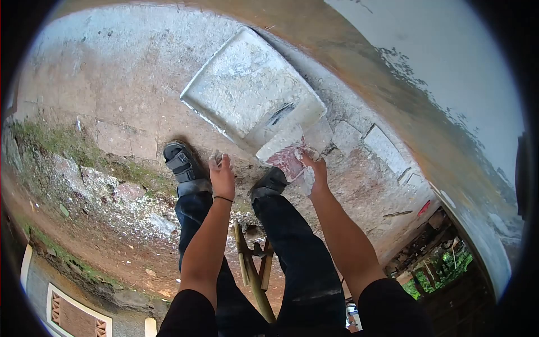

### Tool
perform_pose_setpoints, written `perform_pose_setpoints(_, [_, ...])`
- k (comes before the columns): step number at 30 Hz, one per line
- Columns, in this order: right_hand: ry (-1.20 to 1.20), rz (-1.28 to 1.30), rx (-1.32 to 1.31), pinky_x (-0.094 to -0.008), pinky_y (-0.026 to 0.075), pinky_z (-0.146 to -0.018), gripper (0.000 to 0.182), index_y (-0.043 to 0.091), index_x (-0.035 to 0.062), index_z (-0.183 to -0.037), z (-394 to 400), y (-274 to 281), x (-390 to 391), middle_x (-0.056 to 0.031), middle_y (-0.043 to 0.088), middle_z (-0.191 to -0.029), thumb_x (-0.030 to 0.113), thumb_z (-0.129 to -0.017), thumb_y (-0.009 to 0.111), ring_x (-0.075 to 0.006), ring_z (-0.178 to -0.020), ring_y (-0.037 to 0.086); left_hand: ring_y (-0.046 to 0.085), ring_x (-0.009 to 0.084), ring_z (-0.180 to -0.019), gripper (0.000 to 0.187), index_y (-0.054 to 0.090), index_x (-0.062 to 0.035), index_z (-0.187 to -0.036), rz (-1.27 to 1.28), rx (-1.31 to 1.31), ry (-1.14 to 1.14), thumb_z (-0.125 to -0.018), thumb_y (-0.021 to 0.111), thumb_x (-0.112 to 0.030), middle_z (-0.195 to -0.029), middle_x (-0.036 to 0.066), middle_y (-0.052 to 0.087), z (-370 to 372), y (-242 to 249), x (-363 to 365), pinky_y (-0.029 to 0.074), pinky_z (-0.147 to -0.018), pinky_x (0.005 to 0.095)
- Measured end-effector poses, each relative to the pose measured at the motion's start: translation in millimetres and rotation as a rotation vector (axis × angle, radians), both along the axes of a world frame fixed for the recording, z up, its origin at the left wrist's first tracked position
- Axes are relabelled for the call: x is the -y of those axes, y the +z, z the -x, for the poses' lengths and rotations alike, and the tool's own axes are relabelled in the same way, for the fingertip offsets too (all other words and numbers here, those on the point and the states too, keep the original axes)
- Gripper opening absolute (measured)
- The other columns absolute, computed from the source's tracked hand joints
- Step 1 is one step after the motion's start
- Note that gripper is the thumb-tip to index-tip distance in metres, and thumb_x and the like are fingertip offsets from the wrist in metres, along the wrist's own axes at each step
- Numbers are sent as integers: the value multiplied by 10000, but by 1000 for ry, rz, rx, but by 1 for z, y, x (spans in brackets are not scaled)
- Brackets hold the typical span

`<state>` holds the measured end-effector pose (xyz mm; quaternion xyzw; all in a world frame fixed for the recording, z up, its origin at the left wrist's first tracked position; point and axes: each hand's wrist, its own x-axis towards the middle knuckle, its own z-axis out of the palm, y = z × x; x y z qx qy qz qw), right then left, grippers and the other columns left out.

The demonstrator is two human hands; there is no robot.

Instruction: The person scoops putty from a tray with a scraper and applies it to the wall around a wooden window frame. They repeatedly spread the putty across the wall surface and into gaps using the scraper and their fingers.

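Note:
My right hand (316, 173) is closed on a red-and-white plastic sheet (286, 160), thin and smeared with white paste. The sheet spreads out left of my fingers, close to the lower corner of a shallow tray (210, 119). White residue coats the tray, and a dark streak (281, 114) shows near its right end. Above my left leg hovers my left hand (222, 175), fingers apart and slightly bent, with white on the fingertips. I see nothing held in it.
My feet, in a dark sandal (181, 160) and a dark shoe (272, 181), stand below the tray. A bamboo piece (255, 281) rises between my legs. The stained wall (426, 50) runs along the right. Mossy, rubble-strewn ground (112, 185) lies left; loose slabs (384, 149) lie right.

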<state>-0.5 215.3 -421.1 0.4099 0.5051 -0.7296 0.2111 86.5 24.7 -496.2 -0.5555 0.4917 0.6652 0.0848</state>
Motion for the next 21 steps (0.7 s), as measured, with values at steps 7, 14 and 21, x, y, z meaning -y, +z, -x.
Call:
perform_pose_setpoints(7, [-67, 111, -144, -328, 492, -723, 347, 488, -38, -1082, 22, 263, -26, -119, 572, -955, 30, -755, 584, -194, -807, 588, 534, 151, -910, 289, 462, 47, -1096, -207, -420, -189, -898, 437, -162, -1002, 102, 561, 65, 295, -32, 420, -806, 267])
perform_pose_setpoints(14, [-201, 442, -639, -396, 492, -785, 385, 433, -47, -1140, -1, 523, -85, -171, 552, -1030, -14, -770, 535, -268, -910, 580, 510, 200, -988, 285, 437, 35, -1108, -418, -1007, -315, -881, 427, -136, -1047, 142, 536, 94, 596, -88, 373, -899, 327])
perform_pose_setpoints(21, [-448, 394, -976, -390, 485, -804, 408, 454, -41, -1124, -65, 692, -113, -168, 558, -1034, 24, -737, 566, -270, -920, 580, 514, 286, -981, 342, 402, 47, -1121, -655, -1263, -579, -865, 444, -176, -1077, 180, 498, 52, 730, -116, 427, -812, 417])
